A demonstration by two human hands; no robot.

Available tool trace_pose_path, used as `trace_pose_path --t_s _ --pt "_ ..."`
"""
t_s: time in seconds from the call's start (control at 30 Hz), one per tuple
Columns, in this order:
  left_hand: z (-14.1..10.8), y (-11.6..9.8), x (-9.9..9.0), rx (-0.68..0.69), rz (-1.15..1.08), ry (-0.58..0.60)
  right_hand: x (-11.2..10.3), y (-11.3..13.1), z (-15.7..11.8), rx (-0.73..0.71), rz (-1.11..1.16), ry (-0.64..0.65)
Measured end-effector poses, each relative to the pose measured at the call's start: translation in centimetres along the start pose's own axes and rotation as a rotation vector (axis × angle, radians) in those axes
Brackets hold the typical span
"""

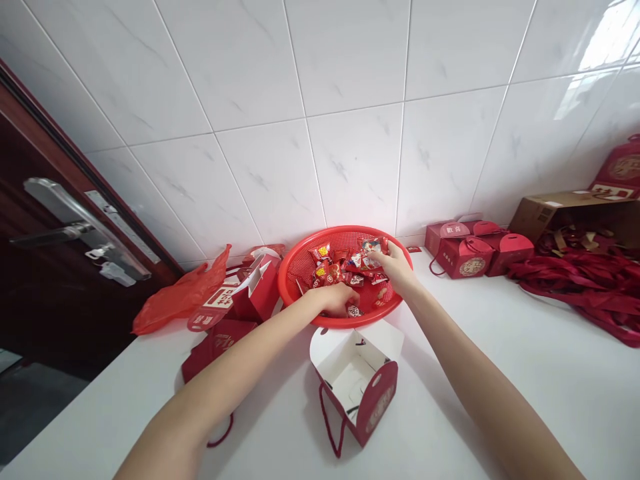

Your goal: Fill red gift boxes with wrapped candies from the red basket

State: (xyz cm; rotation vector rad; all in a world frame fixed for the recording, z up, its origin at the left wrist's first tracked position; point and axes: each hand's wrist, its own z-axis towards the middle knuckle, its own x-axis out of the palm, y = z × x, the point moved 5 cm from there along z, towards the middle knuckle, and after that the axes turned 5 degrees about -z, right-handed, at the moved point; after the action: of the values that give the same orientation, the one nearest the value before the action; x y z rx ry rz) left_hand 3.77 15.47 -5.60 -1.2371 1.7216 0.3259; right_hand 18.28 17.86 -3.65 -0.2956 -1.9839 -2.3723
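Both hands reach into a red plastic basket (283,277) holding several wrapped candies (340,270). My right hand (397,267), at the basket's right side, pinches a red, white and blue candy packet (371,247). My left hand (340,300) is low near the front rim, its fingers curled downward. A small candy (354,311) lies by its fingertips; what the fingers hold is hidden. In front of the basket stands an open red gift box (383,403) with a white inside and a cord handle. No candy shows in it.
To the left are a red plastic bag (185,297) and several opened red boxes (257,290). Closed red boxes (467,257) stand along the tiled wall at right, near dark red ribbons (585,287) and a cardboard box (533,217). A door handle (85,227) is at far left.
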Motion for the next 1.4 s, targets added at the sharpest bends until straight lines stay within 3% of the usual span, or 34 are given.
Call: trace_pose_path --t_s 0.1,0.27,0.37,0.5,0.63,0.87,1.07,1.27,1.4 --pt "0.0 0.8 -0.9 0.031 -0.065 -0.11 0.1 0.0 0.1 -0.022 0.022 0.019" --pt "-0.7 3.0 -4.7 0.152 -0.437 -0.741 -0.4 -0.3 0.5 -0.041 0.005 -0.071" --pt "-1.0 4.0 -5.5 0.271 -0.685 -0.916 -0.7 -0.3 0.6 -0.04 -0.053 -0.125" --pt "-1.2 3.7 -5.5 0.332 -0.715 -0.958 0.1 0.2 0.1 -0.017 -0.099 0.011" --pt "-1.5 2.5 -5.2 0.392 -0.669 -0.907 1.0 0.7 -0.8 0.0 -0.134 0.205" --pt "-0.8 3.2 -4.7 0.299 -0.76 -0.864 0.3 1.1 -0.8 0.01 -0.094 0.097" --pt "-1.1 3.9 -5.3 0.255 -0.754 -0.965 0.0 1.2 -0.6 -0.045 0.016 0.013" --pt "-1.4 3.7 -5.2 0.27 -0.831 -0.91 0.8 1.4 -1.2 -0.011 -0.032 0.16" --pt "-1.5 3.1 -5.2 0.281 -0.799 -0.901 0.9 1.1 -1.2 0.022 -0.067 0.19"
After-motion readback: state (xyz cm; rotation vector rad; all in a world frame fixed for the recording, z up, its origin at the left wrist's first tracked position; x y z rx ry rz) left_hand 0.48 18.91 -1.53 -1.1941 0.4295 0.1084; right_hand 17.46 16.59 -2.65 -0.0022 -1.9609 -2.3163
